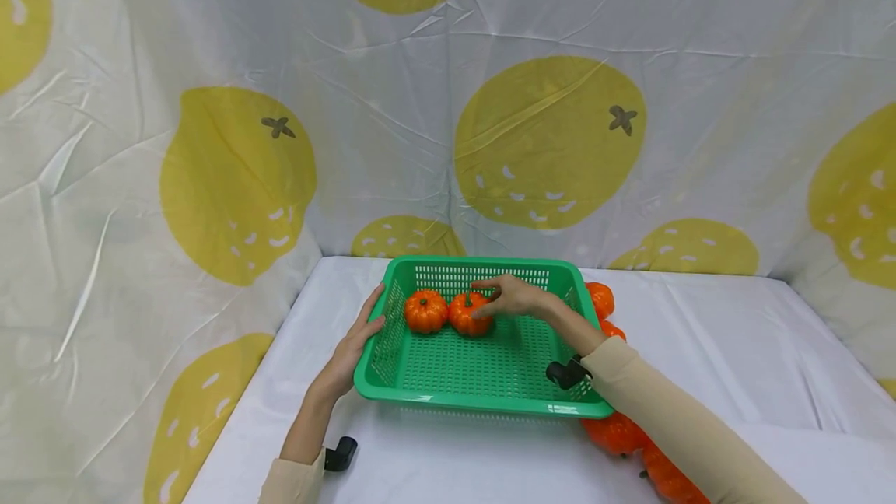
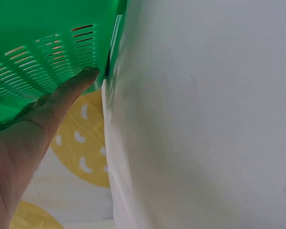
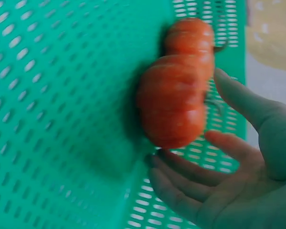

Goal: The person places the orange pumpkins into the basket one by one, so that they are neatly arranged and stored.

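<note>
A green perforated basket [image 1: 483, 376] stands on the white table and holds two small orange pumpkins side by side near its far wall. My right hand [image 1: 507, 298] reaches in over the right pumpkin [image 1: 465, 317]. In the right wrist view its fingers [image 3: 190, 186] are spread and relaxed, just beside that pumpkin [image 3: 174, 105], not wrapped round it. The left pumpkin [image 1: 425, 311] lies free and shows behind as a second pumpkin [image 3: 190, 36]. My left hand [image 1: 357, 341] lies flat against the basket's left outer wall [image 2: 43, 43], fingers [image 2: 69, 90] straight.
Several more orange pumpkins lie on the table outside the basket's right side, some at the far corner [image 1: 599, 298] and some near the front corner [image 1: 616, 434] under my right sleeve. A lemon-print cloth backdrop [image 1: 546, 138] closes off the back and sides.
</note>
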Demonstrator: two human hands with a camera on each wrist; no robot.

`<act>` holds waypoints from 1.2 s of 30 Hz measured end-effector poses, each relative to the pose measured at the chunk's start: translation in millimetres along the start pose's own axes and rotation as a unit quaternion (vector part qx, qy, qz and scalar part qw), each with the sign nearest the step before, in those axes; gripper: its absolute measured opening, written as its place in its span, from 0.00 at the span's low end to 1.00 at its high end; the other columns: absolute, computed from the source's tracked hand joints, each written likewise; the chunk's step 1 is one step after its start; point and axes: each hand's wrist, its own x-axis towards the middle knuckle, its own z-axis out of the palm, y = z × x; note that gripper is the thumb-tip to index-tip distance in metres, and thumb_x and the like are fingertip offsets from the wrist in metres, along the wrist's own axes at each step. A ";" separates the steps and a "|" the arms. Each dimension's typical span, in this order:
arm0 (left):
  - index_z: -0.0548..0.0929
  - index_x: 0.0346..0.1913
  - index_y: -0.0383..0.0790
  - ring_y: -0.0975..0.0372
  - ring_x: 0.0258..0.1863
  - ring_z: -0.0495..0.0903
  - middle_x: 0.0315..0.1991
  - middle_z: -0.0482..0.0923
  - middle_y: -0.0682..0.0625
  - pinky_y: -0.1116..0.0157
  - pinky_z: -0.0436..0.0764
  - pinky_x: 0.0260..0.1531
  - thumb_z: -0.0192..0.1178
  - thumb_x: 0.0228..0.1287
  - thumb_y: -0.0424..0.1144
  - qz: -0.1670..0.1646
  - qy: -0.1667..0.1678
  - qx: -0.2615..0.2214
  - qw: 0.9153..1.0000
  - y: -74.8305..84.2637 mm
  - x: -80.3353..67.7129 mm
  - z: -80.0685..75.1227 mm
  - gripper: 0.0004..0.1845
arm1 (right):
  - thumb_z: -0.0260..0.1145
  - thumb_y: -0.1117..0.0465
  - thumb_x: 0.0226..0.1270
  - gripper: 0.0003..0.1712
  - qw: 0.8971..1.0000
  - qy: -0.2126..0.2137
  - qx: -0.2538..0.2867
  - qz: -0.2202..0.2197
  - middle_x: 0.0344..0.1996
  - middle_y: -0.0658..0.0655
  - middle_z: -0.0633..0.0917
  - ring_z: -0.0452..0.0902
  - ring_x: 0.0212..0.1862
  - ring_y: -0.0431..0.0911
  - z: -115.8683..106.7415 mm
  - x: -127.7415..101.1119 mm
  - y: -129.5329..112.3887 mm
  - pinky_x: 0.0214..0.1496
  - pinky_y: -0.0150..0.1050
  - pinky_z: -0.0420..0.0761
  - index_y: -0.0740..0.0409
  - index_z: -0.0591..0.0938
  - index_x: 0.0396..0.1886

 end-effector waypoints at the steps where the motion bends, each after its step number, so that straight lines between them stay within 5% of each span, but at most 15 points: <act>1: 0.42 0.83 0.69 0.49 0.83 0.39 0.86 0.31 0.53 0.44 0.48 0.77 0.40 0.84 0.50 0.000 0.000 0.000 1.000 -0.1 -0.1 0.2 0.33 | 0.74 0.53 0.69 0.40 1.000 -0.005 0.007 0.001 0.73 0.68 0.73 0.74 0.70 0.63 -3.4 -2.5 -1.5 0.65 0.53 0.79 0.58 0.71 0.77; 8: 0.43 0.83 0.70 0.49 0.83 0.38 0.86 0.31 0.54 0.43 0.47 0.77 0.40 0.84 0.50 -0.001 0.002 0.004 1.000 -1.3 0.7 -0.6 0.32 | 0.69 0.42 0.72 0.41 0.999 0.006 0.039 0.004 0.70 0.68 0.76 0.71 0.73 0.62 -43.5 -37.1 -17.2 0.73 0.63 0.68 0.50 0.68 0.79; 17: 0.43 0.83 0.70 0.49 0.82 0.40 0.86 0.31 0.54 0.46 0.50 0.75 0.40 0.84 0.51 -0.002 0.005 0.012 1.000 0.8 0.5 -1.3 0.32 | 0.65 0.39 0.73 0.41 0.999 0.045 0.000 -0.009 0.70 0.65 0.77 0.71 0.73 0.63 -79.0 -108.0 -7.6 0.70 0.64 0.71 0.48 0.66 0.80; 32: 0.41 0.84 0.69 0.50 0.83 0.39 0.86 0.29 0.53 0.47 0.49 0.76 0.38 0.85 0.51 -0.004 -0.010 0.013 1.000 1.4 -0.1 -2.3 0.32 | 0.63 0.49 0.77 0.35 0.997 0.079 -0.011 0.009 0.69 0.70 0.76 0.75 0.67 0.66 -67.5 -225.9 58.9 0.55 0.59 0.84 0.52 0.68 0.78; 36: 0.41 0.84 0.68 0.50 0.83 0.38 0.86 0.29 0.54 0.47 0.47 0.76 0.39 0.85 0.51 -0.004 -0.010 0.012 1.000 1.1 -0.3 -1.8 0.33 | 0.63 0.51 0.78 0.33 0.997 0.075 -0.024 0.013 0.69 0.66 0.77 0.79 0.65 0.44 -56.4 -251.3 82.4 0.52 0.42 0.85 0.46 0.68 0.79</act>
